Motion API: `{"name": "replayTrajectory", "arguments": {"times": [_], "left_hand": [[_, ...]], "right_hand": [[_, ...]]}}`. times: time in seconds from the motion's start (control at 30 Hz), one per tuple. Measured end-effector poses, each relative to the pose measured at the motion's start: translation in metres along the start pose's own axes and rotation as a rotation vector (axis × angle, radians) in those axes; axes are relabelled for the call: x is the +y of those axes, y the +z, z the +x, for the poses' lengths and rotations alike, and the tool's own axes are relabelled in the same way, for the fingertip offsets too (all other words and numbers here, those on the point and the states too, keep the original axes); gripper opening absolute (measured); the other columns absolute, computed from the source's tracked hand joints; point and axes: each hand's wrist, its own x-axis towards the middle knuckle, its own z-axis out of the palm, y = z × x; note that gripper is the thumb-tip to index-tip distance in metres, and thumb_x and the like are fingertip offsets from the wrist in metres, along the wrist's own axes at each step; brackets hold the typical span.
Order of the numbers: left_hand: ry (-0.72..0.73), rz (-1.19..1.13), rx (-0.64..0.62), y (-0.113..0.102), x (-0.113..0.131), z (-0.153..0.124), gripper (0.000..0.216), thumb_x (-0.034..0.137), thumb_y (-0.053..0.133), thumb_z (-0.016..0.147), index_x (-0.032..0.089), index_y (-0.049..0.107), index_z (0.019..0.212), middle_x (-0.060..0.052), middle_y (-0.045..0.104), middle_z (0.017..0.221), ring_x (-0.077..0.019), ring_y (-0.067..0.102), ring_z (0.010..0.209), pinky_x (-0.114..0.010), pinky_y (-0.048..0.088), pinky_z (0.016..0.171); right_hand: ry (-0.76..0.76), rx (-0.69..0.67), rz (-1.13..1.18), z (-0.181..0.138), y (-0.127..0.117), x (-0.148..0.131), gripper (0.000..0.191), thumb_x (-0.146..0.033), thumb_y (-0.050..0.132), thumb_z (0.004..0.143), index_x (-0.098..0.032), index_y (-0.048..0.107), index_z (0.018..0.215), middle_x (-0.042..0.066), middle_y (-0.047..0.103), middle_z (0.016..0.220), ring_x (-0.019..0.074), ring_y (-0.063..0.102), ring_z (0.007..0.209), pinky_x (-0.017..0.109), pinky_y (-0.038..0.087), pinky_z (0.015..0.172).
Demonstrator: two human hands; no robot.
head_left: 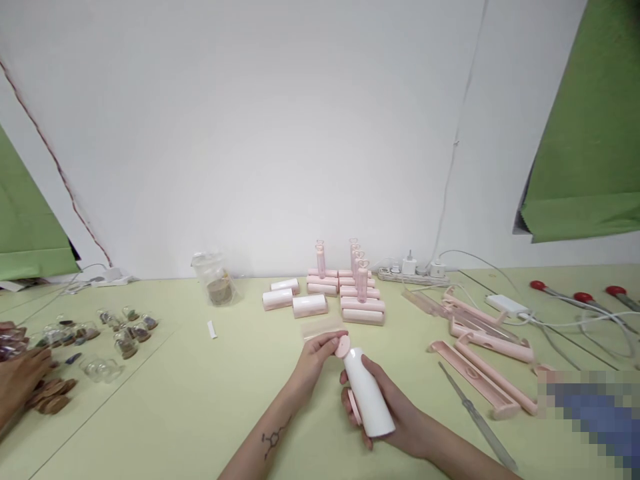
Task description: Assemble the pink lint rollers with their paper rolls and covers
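Observation:
My left hand (320,350) pinches a small round pink end cap (343,347) between thumb and fingertips. The cap is at the upper end of a smooth white roll (369,393); whether the two touch I cannot tell. My right hand (395,400) is wrapped round that roll, which tilts with its upper end to the left. A pink strip-like piece (355,408) shows along the roll's left side, under my right fingers. Beyond my hands, several pink-and-white rollers (310,306) lie on the table, and slim clear-pink pieces (363,280) stand among the pink rollers (363,311).
Long pink trough-shaped parts (475,377) and a grey knife-like tool (475,413) lie to the right, near red-ended tools (583,298), cables and a power strip (413,277). A plastic bag (215,283) stands at the back left. At far left, another person's hand (25,380) is among small glass domes (126,343).

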Motion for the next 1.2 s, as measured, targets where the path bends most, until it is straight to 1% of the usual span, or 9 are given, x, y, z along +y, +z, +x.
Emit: {"name": "replayTrajectory", "arguments": {"times": [0.2,0.3,0.37,0.5,0.6,0.7,0.93,1.1,1.2], "left_hand": [[0.074,0.125,-0.01,0.009,0.0,-0.003,0.025,0.032,0.047,0.076,0.018,0.062,0.09,-0.003,0.061,0.084,-0.0157,0.054,0.08,-0.026,0.043,0.073],[0.094,0.159,0.02,0.009,-0.001,-0.003,0.024,0.027,0.042,0.075,0.016,0.064,0.077,-0.004,0.063,0.084,-0.0162,0.055,0.081,-0.025,0.044,0.072],[0.087,0.153,0.02,0.009,-0.002,-0.003,0.027,0.027,0.039,0.075,0.016,0.064,0.074,-0.004,0.064,0.084,-0.017,0.056,0.081,-0.026,0.045,0.072],[0.072,0.138,-0.017,0.01,-0.004,-0.004,0.038,0.038,0.037,0.079,0.012,0.065,0.077,-0.006,0.066,0.085,-0.0195,0.057,0.082,-0.029,0.045,0.075],[0.058,0.123,-0.05,0.011,-0.004,-0.005,0.04,0.045,0.043,0.078,0.012,0.066,0.085,-0.007,0.065,0.095,-0.0208,0.056,0.089,-0.03,0.044,0.08],[0.076,0.12,-0.072,0.012,-0.003,-0.007,0.038,0.044,0.044,0.079,0.015,0.065,0.092,-0.006,0.062,0.105,-0.0208,0.055,0.094,-0.03,0.042,0.084],[0.199,0.174,-0.04,0.013,-0.002,-0.01,0.033,0.04,0.043,0.081,0.018,0.066,0.091,-0.005,0.062,0.104,-0.0205,0.053,0.099,-0.029,0.039,0.088],[0.21,0.206,-0.104,0.012,0.0,-0.012,0.037,0.041,0.041,0.082,0.017,0.063,0.098,-0.007,0.06,0.104,-0.0208,0.053,0.098,-0.03,0.039,0.088],[0.213,0.21,-0.116,0.014,0.0,-0.013,0.037,0.039,0.039,0.083,0.017,0.061,0.103,-0.006,0.059,0.104,-0.0197,0.052,0.099,-0.029,0.037,0.09]], "right_hand": [[0.036,-0.018,-0.033,0.0,0.001,0.0,0.049,-0.057,0.029,0.082,-0.015,0.055,0.083,0.002,0.054,0.06,0.0128,0.053,0.05,0.023,0.047,0.035],[0.062,-0.027,-0.06,0.001,-0.001,0.002,0.05,-0.056,0.028,0.082,-0.015,0.055,0.084,0.003,0.055,0.059,0.0134,0.054,0.05,0.024,0.048,0.035],[0.072,-0.028,-0.074,0.002,-0.003,0.003,0.05,-0.056,0.028,0.082,-0.014,0.055,0.084,0.003,0.055,0.057,0.0134,0.054,0.05,0.024,0.048,0.035],[0.053,-0.013,-0.072,0.002,-0.004,0.005,0.05,-0.056,0.029,0.082,-0.014,0.056,0.082,0.003,0.055,0.057,0.0135,0.054,0.05,0.023,0.047,0.033],[0.027,-0.002,-0.062,0.002,-0.002,0.004,0.051,-0.057,0.029,0.081,-0.014,0.056,0.081,0.002,0.054,0.057,0.0128,0.053,0.048,0.023,0.046,0.033],[0.04,0.003,-0.059,0.001,0.001,0.001,0.05,-0.057,0.029,0.081,-0.015,0.056,0.081,0.001,0.054,0.058,0.0122,0.053,0.048,0.022,0.046,0.033],[0.033,-0.009,-0.065,0.001,0.0,0.002,0.051,-0.057,0.028,0.082,-0.015,0.056,0.081,0.002,0.054,0.056,0.0125,0.053,0.048,0.022,0.047,0.032],[0.018,0.001,-0.057,0.002,-0.003,0.005,0.05,-0.057,0.029,0.081,-0.015,0.056,0.081,0.001,0.054,0.056,0.0128,0.053,0.048,0.023,0.046,0.033],[0.017,0.004,-0.05,0.002,-0.004,0.005,0.05,-0.057,0.029,0.081,-0.015,0.056,0.086,0.002,0.054,0.055,0.0132,0.052,0.048,0.024,0.047,0.033]]}}
